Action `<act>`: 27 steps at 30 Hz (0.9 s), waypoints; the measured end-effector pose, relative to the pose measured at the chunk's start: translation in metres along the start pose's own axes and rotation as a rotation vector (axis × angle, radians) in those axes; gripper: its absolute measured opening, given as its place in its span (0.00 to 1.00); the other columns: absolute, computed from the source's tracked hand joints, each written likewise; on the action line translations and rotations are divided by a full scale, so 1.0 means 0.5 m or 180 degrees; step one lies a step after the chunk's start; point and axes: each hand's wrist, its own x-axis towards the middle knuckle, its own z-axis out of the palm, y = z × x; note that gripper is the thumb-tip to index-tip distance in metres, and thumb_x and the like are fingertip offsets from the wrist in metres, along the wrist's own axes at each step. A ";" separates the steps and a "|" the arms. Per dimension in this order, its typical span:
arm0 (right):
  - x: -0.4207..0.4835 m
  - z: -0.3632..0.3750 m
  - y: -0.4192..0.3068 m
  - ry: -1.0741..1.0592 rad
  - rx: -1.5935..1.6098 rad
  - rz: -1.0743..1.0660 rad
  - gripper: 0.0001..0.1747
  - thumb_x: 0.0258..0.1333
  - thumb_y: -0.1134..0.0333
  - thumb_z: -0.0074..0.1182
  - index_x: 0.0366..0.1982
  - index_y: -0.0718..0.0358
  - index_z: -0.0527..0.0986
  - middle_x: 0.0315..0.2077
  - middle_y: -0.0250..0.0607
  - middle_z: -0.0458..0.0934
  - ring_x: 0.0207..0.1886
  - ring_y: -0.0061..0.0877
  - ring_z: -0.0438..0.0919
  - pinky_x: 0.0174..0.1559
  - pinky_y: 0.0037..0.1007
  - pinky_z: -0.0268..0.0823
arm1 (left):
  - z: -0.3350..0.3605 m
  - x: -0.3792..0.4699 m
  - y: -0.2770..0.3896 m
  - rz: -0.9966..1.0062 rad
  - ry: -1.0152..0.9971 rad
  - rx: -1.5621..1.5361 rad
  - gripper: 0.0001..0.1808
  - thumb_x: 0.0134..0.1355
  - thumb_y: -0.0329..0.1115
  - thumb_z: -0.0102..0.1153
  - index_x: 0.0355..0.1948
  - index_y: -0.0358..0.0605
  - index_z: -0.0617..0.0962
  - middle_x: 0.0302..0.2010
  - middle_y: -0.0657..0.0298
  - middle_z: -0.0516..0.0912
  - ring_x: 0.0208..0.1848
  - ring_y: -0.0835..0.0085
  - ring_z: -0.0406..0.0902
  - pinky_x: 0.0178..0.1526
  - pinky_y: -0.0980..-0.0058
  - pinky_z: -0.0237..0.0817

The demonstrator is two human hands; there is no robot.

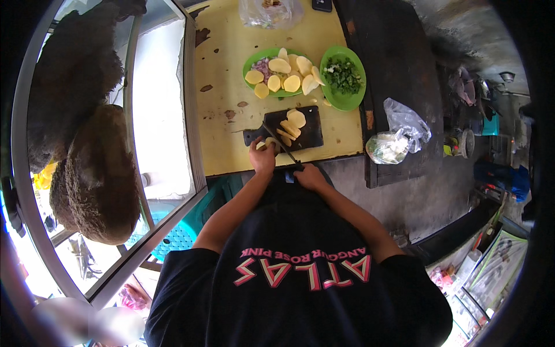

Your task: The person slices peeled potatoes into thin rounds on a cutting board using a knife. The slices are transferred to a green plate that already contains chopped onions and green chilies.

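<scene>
My right hand (311, 176) grips the handle of a knife (284, 147) at the table's near edge. Its blade slants up and left across a dark cutting board (313, 135), against a piece of potato (271, 142). The fingers of my left hand (262, 158) hold that piece down at the board's left part. Right of the blade lie several cut potato slices (296, 118), some overlapping. Beyond the board, a green plate (246, 69) carries more potato slices (279, 66) and chopped shallots (262, 66). Beside it, a second green plate (347, 105) holds chopped green leaves (342, 76).
A clear plastic bag (271, 15) and a phone (321, 4) lie at the yellow table's (221, 152) far end. On the dark bench at right rest plastic bags (396, 139) with pale contents. A glass-paned frame (195, 108) borders the left; below it stands a teal plastic chair (177, 234).
</scene>
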 end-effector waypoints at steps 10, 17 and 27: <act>-0.018 -0.099 -0.022 0.0415 -0.0224 -0.0533 0.31 0.48 0.54 0.60 0.49 0.69 0.76 0.44 0.60 0.78 0.50 0.48 0.77 0.52 0.39 0.68 | -0.001 0.054 -0.025 -0.0095 -0.0571 0.0266 0.22 0.50 0.28 0.66 0.47 0.34 0.77 0.40 0.54 0.83 0.37 0.67 0.82 0.36 0.72 0.77; -0.021 -0.142 0.004 0.0902 0.0502 -0.0863 0.34 0.49 0.51 0.61 0.49 0.72 0.75 0.43 0.56 0.80 0.46 0.40 0.80 0.51 0.34 0.68 | -0.009 0.055 0.017 0.0237 -0.0892 0.0341 0.25 0.48 0.30 0.67 0.49 0.35 0.75 0.41 0.54 0.82 0.36 0.66 0.82 0.37 0.71 0.77; -0.029 -0.118 0.168 0.1868 0.0926 -0.0511 0.22 0.48 0.56 0.61 0.33 0.71 0.76 0.23 0.48 0.77 0.27 0.34 0.74 0.34 0.37 0.65 | -0.004 0.038 0.049 0.1710 -0.1275 0.2066 0.53 0.41 0.43 0.75 0.65 0.42 0.60 0.59 0.46 0.69 0.60 0.50 0.68 0.60 0.60 0.64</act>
